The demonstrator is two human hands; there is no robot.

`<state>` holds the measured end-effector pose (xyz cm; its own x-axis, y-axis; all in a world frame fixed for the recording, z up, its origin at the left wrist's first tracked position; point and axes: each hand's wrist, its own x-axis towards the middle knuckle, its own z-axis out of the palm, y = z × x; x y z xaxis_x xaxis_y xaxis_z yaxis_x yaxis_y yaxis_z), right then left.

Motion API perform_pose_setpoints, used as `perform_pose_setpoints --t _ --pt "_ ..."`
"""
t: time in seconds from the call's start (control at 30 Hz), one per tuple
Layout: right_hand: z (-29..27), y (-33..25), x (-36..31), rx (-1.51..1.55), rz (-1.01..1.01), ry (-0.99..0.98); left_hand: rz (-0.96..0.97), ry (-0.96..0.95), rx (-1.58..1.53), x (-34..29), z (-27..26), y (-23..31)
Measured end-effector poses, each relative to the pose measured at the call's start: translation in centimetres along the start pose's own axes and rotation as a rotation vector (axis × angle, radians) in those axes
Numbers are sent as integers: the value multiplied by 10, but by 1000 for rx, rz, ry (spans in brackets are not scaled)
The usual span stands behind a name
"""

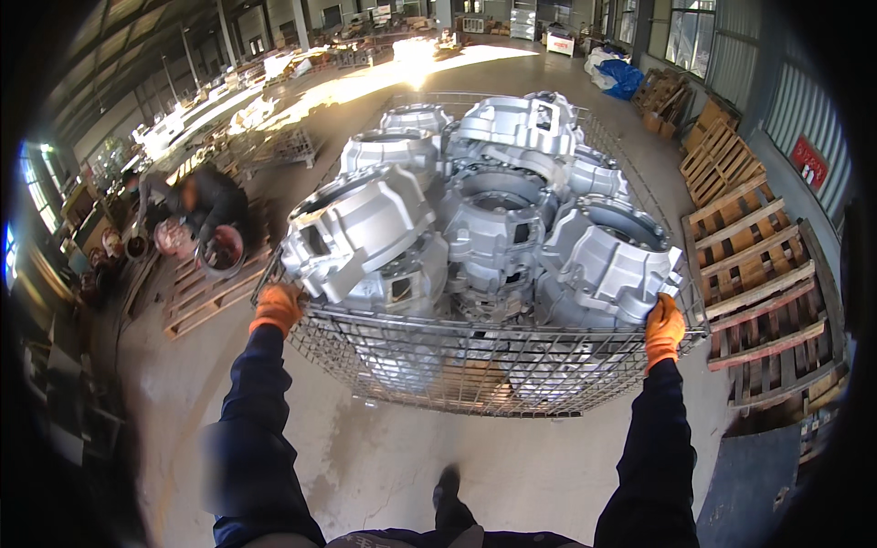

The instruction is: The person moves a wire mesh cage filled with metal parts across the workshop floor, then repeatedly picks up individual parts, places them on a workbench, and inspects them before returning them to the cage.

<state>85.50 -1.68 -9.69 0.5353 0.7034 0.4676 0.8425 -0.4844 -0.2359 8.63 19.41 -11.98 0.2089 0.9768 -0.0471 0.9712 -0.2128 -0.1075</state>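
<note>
A wire mesh cage (pixel 420 388) stands before me, heaped with silver-grey cast metal housings that rise above its rim. At the near left corner, my left hand (pixel 277 308), in an orange glove, is closed round the rim, beside a tilted housing (pixel 361 233). My right hand (pixel 665 329), also gloved in orange, grips the rim near the right corner, close against another housing (pixel 610 260). Between them an upright ring-shaped housing (pixel 495 219) sits on others, and a further one (pixel 519 126) lies on top at the back. Lower housings show only partly through the mesh.
Wooden pallets (pixel 758 274) lie along the right wall, with a dark flat panel (pixel 751 484) nearer me. On the left, a person (pixel 208 203) bends over round parts by a pallet (pixel 215 294). A blue sheet (pixel 621 79) lies farther back. My foot (pixel 447 484) shows below the cage.
</note>
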Motion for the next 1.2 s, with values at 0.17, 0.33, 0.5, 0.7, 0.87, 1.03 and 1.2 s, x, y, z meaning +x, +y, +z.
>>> perform_pose_setpoints --t 0.17,0.33,0.5,0.7,0.87,1.03,1.2 --pt "37 -25 1 19 -5 -23 -10 -72 145 32 25 -13" --pt "64 -59 33 18 -45 -2 -76 -145 123 63 27 -28" --pt "76 -101 68 70 -46 5 -115 -45 120 90 13 -46" --pt "117 -119 88 153 -182 136 -170 -45 19 115 23 -56" --pt "138 -112 90 94 -132 51 -140 -31 68 122 45 -51" --pt "115 -130 90 -1 -77 -77 -147 -45 89 120 24 -87" --pt "127 -164 80 32 -115 -37 -210 -241 157 134 33 -120"
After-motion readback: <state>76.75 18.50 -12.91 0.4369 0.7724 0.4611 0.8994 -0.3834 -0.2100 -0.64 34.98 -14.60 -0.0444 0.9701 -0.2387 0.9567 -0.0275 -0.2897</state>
